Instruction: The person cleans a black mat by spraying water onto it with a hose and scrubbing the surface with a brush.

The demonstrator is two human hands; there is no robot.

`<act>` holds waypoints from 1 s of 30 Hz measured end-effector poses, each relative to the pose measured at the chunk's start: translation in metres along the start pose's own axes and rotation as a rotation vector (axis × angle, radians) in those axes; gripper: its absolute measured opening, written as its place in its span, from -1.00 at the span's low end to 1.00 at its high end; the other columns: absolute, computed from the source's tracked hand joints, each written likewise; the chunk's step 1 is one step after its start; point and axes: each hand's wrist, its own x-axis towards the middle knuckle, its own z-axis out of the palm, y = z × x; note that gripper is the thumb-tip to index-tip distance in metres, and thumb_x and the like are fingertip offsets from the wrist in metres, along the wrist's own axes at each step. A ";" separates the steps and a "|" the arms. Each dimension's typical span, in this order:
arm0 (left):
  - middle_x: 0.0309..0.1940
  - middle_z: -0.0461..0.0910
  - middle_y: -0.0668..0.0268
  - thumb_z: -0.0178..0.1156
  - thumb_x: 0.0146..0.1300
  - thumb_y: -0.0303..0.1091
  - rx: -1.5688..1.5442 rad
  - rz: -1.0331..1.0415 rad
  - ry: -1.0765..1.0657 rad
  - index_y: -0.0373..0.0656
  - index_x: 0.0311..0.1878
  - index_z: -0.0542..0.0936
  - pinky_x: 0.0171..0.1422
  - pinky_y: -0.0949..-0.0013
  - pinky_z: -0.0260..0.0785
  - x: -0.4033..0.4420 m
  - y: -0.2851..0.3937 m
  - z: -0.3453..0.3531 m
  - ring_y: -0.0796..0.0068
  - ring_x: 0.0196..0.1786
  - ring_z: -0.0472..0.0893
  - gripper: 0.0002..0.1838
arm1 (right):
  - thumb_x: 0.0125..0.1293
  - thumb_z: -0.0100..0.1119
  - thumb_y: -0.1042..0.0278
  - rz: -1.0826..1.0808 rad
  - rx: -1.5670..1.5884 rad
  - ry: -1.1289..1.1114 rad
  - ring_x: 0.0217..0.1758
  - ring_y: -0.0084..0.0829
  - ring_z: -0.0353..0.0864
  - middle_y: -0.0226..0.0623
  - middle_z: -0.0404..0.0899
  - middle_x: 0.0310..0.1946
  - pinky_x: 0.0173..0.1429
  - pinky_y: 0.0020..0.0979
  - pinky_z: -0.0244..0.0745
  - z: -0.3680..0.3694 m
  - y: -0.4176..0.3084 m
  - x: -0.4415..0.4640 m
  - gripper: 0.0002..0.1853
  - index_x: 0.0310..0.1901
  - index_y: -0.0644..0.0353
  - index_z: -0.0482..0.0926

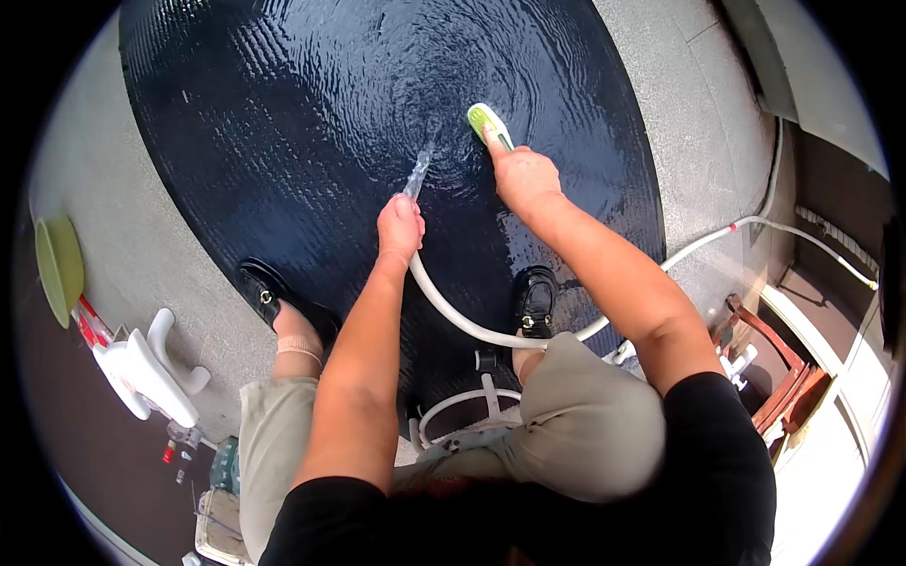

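Note:
My left hand [401, 228] is closed round the end of a white hose [436, 294], and water [418, 172] pours from it onto a dark ribbed mat [311, 179]. In my right hand [526, 177] is a scrub brush [488, 124] with a green and white head, held just right of the stream. My fingers wrap its handle and hide most of it. Ripples spread over the wet mat around the brush. Whether the bristles touch the mat, I cannot tell.
The hose passes by my right shoe [536, 300] and runs off to the right wall. A green basin [59, 271] and a white plastic object [146, 373] stand at the left. A brown wooden chair [783, 377] is at the right. Grey paving [694, 123] borders the mat.

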 end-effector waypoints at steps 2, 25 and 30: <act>-0.73 0.39 0.32 -0.23 0.33 -0.19 0.020 -0.005 -0.015 -0.15 -0.41 0.40 -0.69 0.39 0.24 -0.002 0.000 0.001 0.52 -0.74 0.36 -0.69 | 0.26 0.02 0.40 -0.101 0.053 0.247 -0.27 -0.09 0.67 -0.03 0.62 -0.26 -0.15 -0.14 0.57 -0.003 -0.004 0.039 -0.30 0.45 -0.12 0.11; -0.75 0.39 0.28 -0.25 0.32 -0.22 -0.098 -0.027 0.155 -0.18 -0.44 0.40 -0.73 0.40 0.20 -0.014 -0.021 -0.027 0.50 -0.78 0.34 -0.68 | 0.36 0.04 0.20 -0.344 0.229 0.098 -0.46 -0.03 0.60 0.00 0.53 -0.45 -0.33 -0.10 0.55 0.059 -0.006 -0.042 -0.35 0.46 -0.19 0.09; -0.75 0.40 0.27 -0.24 0.30 -0.23 -0.094 0.002 0.115 -0.19 -0.43 0.40 -0.73 0.39 0.19 -0.017 -0.024 -0.025 0.49 -0.78 0.35 -0.69 | 0.37 0.02 0.19 -0.381 0.121 0.083 -0.43 -0.04 0.63 -0.03 0.55 -0.43 -0.31 -0.09 0.56 0.036 -0.016 -0.011 -0.39 0.43 -0.36 0.12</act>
